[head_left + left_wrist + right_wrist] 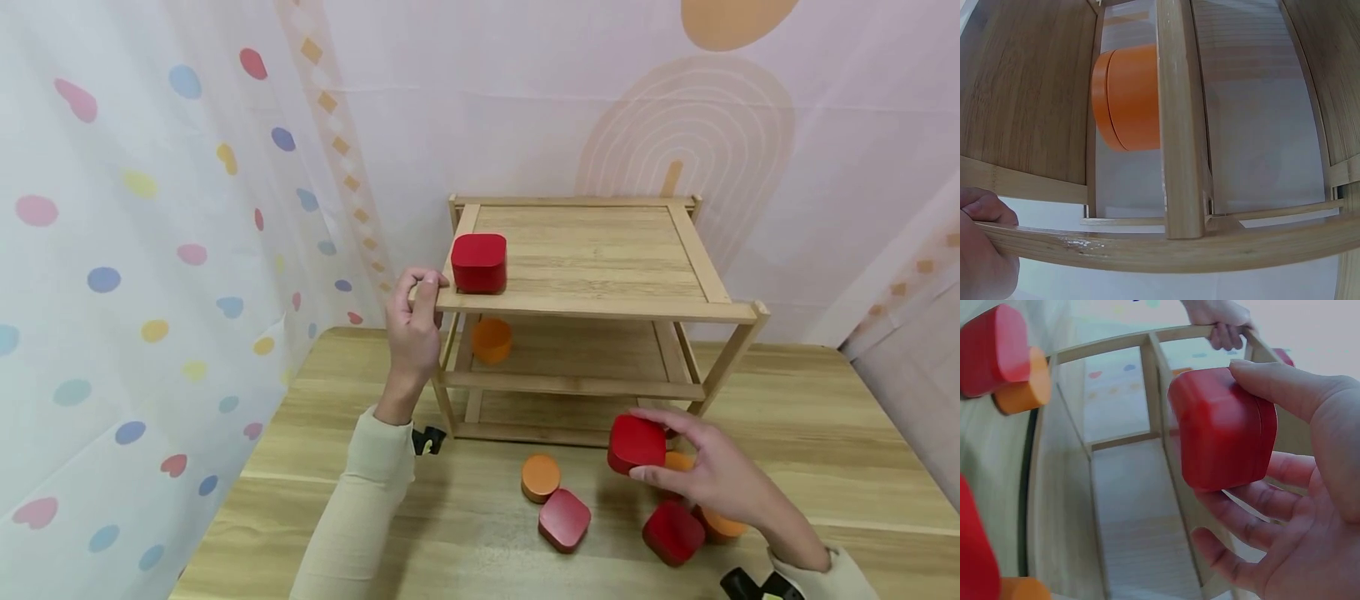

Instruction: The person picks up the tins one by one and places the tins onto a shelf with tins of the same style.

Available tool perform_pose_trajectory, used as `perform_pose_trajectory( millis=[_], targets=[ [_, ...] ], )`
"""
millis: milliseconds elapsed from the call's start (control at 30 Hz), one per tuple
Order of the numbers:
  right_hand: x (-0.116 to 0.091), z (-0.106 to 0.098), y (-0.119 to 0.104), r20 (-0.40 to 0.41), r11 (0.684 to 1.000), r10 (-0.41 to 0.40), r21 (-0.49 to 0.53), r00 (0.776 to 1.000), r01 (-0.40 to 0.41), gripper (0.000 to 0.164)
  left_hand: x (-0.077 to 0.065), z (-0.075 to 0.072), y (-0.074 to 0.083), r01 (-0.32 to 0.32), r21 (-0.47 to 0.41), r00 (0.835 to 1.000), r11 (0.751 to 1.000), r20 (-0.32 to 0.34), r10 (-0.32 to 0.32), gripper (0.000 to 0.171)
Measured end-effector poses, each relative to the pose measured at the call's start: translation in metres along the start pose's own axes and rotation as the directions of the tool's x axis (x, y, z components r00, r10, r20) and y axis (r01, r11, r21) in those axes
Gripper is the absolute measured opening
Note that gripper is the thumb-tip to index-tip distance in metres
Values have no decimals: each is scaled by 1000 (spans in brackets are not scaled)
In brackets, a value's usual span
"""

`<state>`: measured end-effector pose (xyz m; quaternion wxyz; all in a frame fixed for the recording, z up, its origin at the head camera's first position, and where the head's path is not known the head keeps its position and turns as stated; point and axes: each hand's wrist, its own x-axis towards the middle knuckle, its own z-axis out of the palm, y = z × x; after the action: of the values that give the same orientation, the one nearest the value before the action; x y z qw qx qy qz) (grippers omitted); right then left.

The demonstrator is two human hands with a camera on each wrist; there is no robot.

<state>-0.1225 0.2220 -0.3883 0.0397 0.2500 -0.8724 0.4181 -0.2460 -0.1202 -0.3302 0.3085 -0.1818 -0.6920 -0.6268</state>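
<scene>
My right hand [712, 467] holds a red rounded-square tin [636, 444] between thumb and fingers, above the table in front of the shelf's lower right. The right wrist view shows the same tin [1222, 428] with a lid seam near the palm. At the top left front corner of the wooden shelf [600, 310], my left hand [416, 321] grips the frame; in the left wrist view its fingers [988, 209] curl round the bar. Beside that hand another red tin [479, 263] stands on the top board. An orange round tin [492, 341] sits on the middle board's left.
On the table [315, 500] in front stand an orange round tin [541, 477] and a red tin [565, 521] side by side. Below my right hand are another red tin [673, 533] and an orange tin [722, 527], with one more orange tin [678, 462] partly hidden. A patterned curtain [525, 100] hangs behind.
</scene>
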Motion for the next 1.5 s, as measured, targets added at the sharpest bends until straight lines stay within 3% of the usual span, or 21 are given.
perform_pose_trajectory(
  millis=[467,1133,1500],
  targets=[
    [15,-15,-24,-30,996,-67,-55,997,66,60,0,1,-1,-22,9,1000,1000,-9,22,32],
    [49,-46,-66,-45,978,-207,29,977,208,64,3,1,-2,-38,6,999,999,-20,38,33],
    [74,-57,-85,-50,974,-209,79,977,212,63,2,0,-2,-33,11,999,999,-18,33,32]
  ],
)
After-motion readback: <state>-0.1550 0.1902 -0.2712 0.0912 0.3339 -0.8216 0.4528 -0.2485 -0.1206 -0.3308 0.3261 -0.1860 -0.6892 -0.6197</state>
